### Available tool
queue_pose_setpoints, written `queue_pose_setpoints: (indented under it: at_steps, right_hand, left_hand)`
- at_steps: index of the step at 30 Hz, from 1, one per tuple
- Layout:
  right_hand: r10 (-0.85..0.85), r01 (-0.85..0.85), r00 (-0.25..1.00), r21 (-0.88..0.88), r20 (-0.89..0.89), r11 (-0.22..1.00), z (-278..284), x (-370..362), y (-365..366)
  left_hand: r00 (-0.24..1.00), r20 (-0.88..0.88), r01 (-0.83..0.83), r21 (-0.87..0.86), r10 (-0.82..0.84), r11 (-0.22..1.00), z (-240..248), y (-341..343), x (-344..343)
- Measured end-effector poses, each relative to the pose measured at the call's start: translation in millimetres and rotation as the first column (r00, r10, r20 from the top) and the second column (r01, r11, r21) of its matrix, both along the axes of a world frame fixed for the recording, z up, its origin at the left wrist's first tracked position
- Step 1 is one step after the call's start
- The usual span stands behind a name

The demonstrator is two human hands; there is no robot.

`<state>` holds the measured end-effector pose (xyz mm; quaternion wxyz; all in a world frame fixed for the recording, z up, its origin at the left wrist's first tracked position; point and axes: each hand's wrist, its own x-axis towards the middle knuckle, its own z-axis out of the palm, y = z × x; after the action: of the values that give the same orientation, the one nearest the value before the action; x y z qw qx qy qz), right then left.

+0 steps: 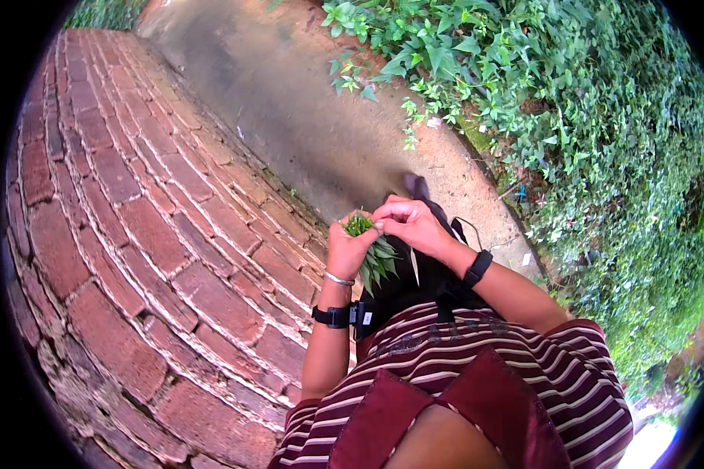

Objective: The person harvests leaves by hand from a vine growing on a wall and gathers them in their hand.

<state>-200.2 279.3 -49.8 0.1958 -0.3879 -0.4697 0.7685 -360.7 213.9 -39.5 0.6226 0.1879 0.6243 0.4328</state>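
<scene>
My left hand (347,248) is closed around a bunch of green leaves (378,262). Their cut-looking stem ends stick up above the fist, and the pointed leaf tips hang down toward my body. Thumb and forefinger of my right hand (416,224) are pinched together right beside the stem ends, touching or nearly touching my left thumb. What lies in that pinch is too small to make out. Below the right hand a pale, narrow pointed strip (414,267) shows against dark clothing; whether the hand holds it I cannot tell.
A red brick wall (145,227) rises close on my left. Ahead runs a bare, damp-looking path (281,94). Dense leafy plants (594,141) border its right side, past a low concrete edge (493,176). My dark shoe (416,185) shows beyond my hands.
</scene>
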Motion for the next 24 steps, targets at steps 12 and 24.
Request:
queue_pose_setpoints:
  at_steps: [12, 24]
  right_hand:
    - [-0.425, 0.494, 0.856, -0.229, 0.294, 0.838, -88.0, -27.9, 170.3]
    - [-0.702, 0.927, 0.368, -0.184, 0.61, 0.326, -257.9, -22.2, 325.8]
  left_hand:
    - [0.989, -0.066, 0.122, -0.113, -0.13, 0.986, 3.7, 158.1, -123.2]
    - [0.962, -0.222, 0.066, -0.367, -0.157, 0.928, -15.0, 254.4, -217.6]
